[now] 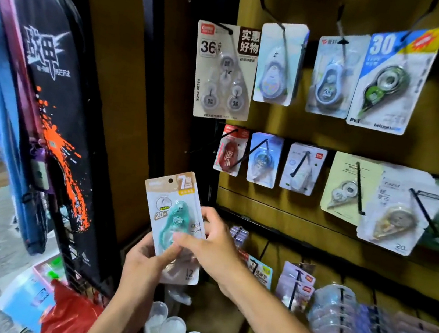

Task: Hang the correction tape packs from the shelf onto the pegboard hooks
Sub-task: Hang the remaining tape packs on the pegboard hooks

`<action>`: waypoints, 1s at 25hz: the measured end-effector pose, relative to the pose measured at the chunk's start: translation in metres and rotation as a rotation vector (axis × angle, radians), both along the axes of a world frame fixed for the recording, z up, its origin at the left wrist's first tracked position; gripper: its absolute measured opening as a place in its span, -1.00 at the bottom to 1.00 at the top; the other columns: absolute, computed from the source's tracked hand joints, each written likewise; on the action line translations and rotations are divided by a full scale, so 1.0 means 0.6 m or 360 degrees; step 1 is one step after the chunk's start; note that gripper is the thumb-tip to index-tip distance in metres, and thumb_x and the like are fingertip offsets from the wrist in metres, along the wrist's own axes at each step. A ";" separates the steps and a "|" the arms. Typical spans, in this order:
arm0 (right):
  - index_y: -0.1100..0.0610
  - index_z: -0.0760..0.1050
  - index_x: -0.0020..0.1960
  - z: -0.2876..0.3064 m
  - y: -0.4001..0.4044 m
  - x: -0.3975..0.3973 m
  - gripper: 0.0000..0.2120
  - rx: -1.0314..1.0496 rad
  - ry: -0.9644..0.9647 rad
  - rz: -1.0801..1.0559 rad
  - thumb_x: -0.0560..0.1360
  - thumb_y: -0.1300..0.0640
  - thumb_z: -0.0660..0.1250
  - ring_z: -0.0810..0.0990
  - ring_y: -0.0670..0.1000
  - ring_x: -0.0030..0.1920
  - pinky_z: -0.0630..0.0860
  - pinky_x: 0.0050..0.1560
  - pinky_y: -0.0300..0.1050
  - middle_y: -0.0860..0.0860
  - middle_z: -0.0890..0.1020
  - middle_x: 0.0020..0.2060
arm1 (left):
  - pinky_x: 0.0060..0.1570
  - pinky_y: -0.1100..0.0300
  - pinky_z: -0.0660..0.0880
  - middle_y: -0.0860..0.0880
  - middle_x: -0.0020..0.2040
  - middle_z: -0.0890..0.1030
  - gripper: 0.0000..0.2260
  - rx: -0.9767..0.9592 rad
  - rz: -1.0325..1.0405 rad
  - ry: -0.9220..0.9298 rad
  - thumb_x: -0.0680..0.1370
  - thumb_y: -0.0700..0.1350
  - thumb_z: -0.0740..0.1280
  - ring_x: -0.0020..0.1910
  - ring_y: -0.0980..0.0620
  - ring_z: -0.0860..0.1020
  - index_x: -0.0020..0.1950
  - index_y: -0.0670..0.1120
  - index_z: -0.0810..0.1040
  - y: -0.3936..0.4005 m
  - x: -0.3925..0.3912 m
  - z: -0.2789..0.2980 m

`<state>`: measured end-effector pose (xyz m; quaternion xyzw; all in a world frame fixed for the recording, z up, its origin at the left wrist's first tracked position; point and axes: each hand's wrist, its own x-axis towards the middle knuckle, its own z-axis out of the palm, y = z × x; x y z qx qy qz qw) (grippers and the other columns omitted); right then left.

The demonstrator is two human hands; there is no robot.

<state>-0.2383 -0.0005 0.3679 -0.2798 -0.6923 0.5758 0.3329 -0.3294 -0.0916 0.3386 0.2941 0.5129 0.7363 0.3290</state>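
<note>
A correction tape pack (172,205) with a tan card and a teal dispenser stands upright in front of the lower left of the pegboard (316,132). My left hand (146,266) grips its lower part from below, thumb on the front. My right hand (212,246) pinches its right edge, with a finger across the front. Another pack with a "12" mark (189,273) shows behind and below it, in the same hold. Several other correction tape packs hang on black hooks, such as a "36" value pack (224,72) and a red pack (230,151).
A black hanging bag with orange splatter (50,120) stands to the left, beside a dark post. More packs fill the lower hooks (348,306) at right. White round containers (175,332) and a red plastic bag (71,312) sit below my hands.
</note>
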 end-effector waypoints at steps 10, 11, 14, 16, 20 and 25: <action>0.02 0.47 0.19 0.090 0.025 -0.006 -0.72 0.0093 0.0150 -0.0229 0.50 0.14 0.41 0.70 0.00 -0.05 0.60 -0.42 -0.10 -0.02 0.67 0.07 | 0.07 -0.06 0.60 -0.03 0.08 0.68 -0.67 -0.0106 0.0228 -0.0125 0.39 -0.22 0.51 -0.01 -0.05 0.68 0.14 -0.06 0.60 -0.016 -0.021 -0.005; 0.02 0.47 0.18 0.093 0.029 -0.011 -0.72 0.0110 0.0131 -0.0232 0.50 0.14 0.40 0.70 0.01 -0.04 0.57 -0.44 -0.14 -0.01 0.67 0.07 | 0.12 -0.12 0.57 -0.03 0.09 0.68 -0.67 -0.0119 0.0235 -0.0121 0.39 -0.22 0.52 0.02 -0.08 0.67 0.13 -0.06 0.61 -0.016 -0.022 -0.006; 0.04 0.48 0.17 0.096 0.030 -0.023 -0.74 0.0169 0.0085 -0.0243 0.50 0.16 0.40 0.70 0.00 -0.05 0.54 -0.48 -0.18 -0.01 0.67 0.06 | 0.10 -0.12 0.58 -0.04 0.06 0.69 -0.68 -0.0131 0.0259 -0.0135 0.39 -0.22 0.52 -0.02 -0.09 0.68 0.11 -0.04 0.62 -0.016 -0.027 -0.008; 0.07 0.49 0.17 0.097 0.030 -0.028 -0.75 0.0176 0.0066 -0.0249 0.50 0.16 0.39 0.70 0.01 -0.05 0.54 -0.49 -0.18 0.00 0.67 0.05 | 0.11 -0.15 0.57 -0.05 0.06 0.70 -0.68 -0.0134 0.0265 -0.0133 0.38 -0.22 0.52 -0.01 -0.10 0.68 0.11 -0.04 0.62 -0.016 -0.029 -0.007; 0.07 0.50 0.13 0.089 0.026 -0.028 -0.78 0.0205 0.0099 -0.0272 0.50 0.13 0.39 0.70 -0.01 -0.05 0.57 -0.46 -0.15 -0.02 0.67 0.05 | 0.07 -0.11 0.59 -0.06 0.07 0.69 -0.67 -0.0126 0.0256 -0.0135 0.37 -0.23 0.52 -0.01 -0.11 0.68 0.12 -0.06 0.62 -0.013 -0.031 -0.010; 0.04 0.54 0.06 0.079 0.027 -0.031 -0.80 0.0327 0.0206 -0.0442 0.43 0.08 0.39 0.68 -0.04 -0.03 0.68 -0.14 -0.01 -0.04 0.69 -0.02 | -0.31 0.17 0.61 -0.07 0.04 0.69 -0.68 -0.0122 0.0238 -0.0157 0.42 -0.27 0.48 -0.19 0.02 0.70 0.15 -0.10 0.60 -0.015 -0.026 -0.016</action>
